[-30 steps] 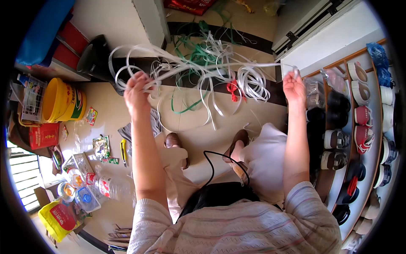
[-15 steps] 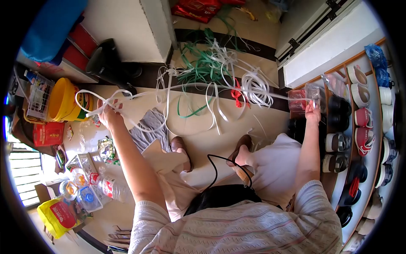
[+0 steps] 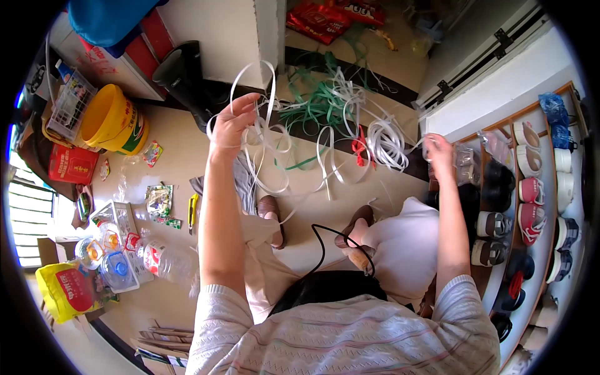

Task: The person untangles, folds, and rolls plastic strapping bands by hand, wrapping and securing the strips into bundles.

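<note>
My left hand (image 3: 232,128) is raised left of centre, its fingers curled around loops of white plastic strap (image 3: 272,81). Some of the loops stand above the hand and others hang toward the floor. My right hand (image 3: 439,153) is at the right, slightly blurred, with fingers bent together at a stretch of white strap beside the coil. Between the hands on the floor lies a coiled bundle of white strap (image 3: 387,145). A red tie (image 3: 359,149) is next to it. Behind is a tangle of green strap (image 3: 307,103) mixed with white.
A shoe rack (image 3: 500,137) filled with shoes runs along the right. On the left are a yellow bucket (image 3: 103,122), black boots (image 3: 181,81), plastic bottles (image 3: 159,259) and a yellow cutter (image 3: 193,211). Grey cloth (image 3: 245,181) lies near my feet.
My left hand has moved right and up, bringing the strap loops with it. My right hand has come slightly inward, and the strap stretched between the hands has gone slack.
</note>
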The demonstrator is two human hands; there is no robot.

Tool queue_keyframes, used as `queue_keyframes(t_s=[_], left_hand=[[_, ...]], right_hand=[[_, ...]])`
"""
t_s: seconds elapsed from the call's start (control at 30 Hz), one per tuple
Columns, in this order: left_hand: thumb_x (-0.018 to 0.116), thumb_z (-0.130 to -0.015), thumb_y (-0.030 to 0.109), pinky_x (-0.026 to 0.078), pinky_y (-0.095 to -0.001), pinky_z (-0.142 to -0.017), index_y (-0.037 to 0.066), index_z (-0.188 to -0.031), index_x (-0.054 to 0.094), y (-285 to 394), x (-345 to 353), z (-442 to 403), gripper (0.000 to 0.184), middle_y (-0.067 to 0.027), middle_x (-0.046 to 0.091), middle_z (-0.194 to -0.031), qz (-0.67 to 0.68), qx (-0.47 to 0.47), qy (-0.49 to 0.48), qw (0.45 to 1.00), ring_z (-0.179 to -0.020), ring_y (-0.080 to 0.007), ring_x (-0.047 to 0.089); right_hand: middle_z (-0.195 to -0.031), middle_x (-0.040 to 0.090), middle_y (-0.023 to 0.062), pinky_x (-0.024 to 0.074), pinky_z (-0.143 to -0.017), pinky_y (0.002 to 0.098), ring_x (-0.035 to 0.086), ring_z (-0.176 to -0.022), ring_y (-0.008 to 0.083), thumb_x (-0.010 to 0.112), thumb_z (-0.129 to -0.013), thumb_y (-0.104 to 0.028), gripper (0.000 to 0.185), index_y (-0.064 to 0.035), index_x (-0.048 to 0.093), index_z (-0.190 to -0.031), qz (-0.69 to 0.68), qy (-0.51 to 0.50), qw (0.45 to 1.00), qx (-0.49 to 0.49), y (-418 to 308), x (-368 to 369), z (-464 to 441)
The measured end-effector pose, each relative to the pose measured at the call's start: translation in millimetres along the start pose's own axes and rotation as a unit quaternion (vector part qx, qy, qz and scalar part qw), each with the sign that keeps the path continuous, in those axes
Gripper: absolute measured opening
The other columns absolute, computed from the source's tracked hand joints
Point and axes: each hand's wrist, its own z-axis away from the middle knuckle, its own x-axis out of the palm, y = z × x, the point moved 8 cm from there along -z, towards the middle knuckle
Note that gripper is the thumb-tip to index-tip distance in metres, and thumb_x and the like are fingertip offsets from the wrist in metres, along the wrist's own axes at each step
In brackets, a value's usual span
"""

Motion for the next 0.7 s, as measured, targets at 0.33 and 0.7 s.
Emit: queue_keyframes(t_s=[0.33, 0.7], left_hand=[[0.052, -0.086, 0.010, 0.048, -0.0377, -0.082, 0.004, -0.114, 0.051, -30, 121, -1, 0.028, -0.0147, 0.057, -0.111, 0.243, -0.090, -0.218, 0.941, -0.101, -0.0272, 0.056], [0.076, -0.059, 0.021, 0.042, -0.0393, -0.089, 0.010, -0.121, 0.050, -68, 102, 31, 0.068, -0.0192, 0.056, -0.109, -0.649, 0.070, -0.190, 0.733, -0.100, -0.0334, 0.054]], right_hand=[[-0.067, 0.057, -0.0012, 0.0394, -0.052, 0.0211, 0.048, -0.057, 0.0051, 0.059, -0.083, -0.010, 0.022, -0.0070, 0.060, -0.105, 0.079, -0.249, 0.964, -0.051, -120, 134, 87], [-0.078, 0.060, 0.0035, 0.0468, -0.060, 0.0223, 0.058, -0.063, 0.0103, 0.053, -0.089, -0.015, 0.022, -0.0032, 0.054, -0.107, -0.167, -0.197, 0.966, 0.012, -138, -6, 128]])
